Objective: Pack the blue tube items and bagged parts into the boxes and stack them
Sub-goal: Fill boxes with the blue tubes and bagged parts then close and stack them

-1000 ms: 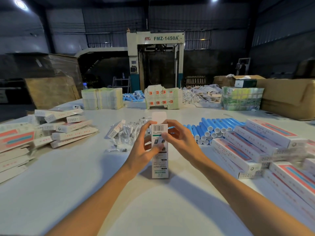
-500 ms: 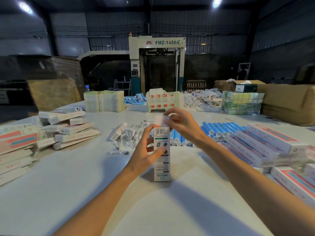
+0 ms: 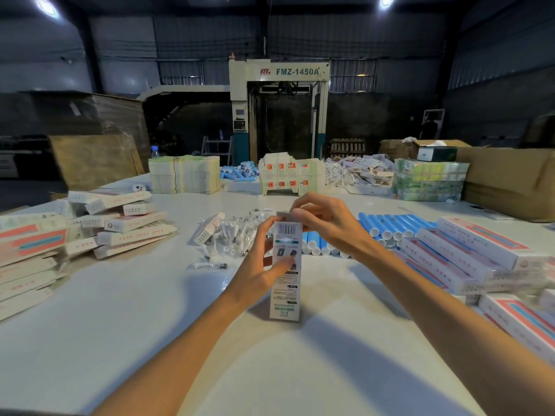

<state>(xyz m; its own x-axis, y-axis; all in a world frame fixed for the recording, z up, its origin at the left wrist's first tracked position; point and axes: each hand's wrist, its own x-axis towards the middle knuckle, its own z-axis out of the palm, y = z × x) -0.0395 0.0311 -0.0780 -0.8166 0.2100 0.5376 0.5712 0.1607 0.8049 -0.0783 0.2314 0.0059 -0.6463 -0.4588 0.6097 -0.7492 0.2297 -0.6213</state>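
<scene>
White box (image 3: 285,274), narrow, barcode and print on near face: held upright at tabletop middle, gripped at mid-height by left hand (image 3: 258,265), top flap pinched by right hand (image 3: 324,223). Blue tubes (image 3: 390,228), white-capped: laid side by side just behind it, toward right edge. Bagged parts (image 3: 237,238), clear bags: heaped loosely left of tubes. Striped boxes (image 3: 468,253), red and blue: stacked along right edge. Loose boxes (image 3: 126,223): piled unevenly near left edge.

Upright box (image 3: 285,274): white, black barcode, green band, black print.
Tubes (image 3: 399,223): blue, white end caps.
Stacked boxes (image 3: 468,253): white, red-and-blue stripe.
Desk (image 3: 120,325): white.
Machine (image 3: 238,85): cream, teal base, red and blue lettering.
Carton (image 3: 510,175): brown.
</scene>
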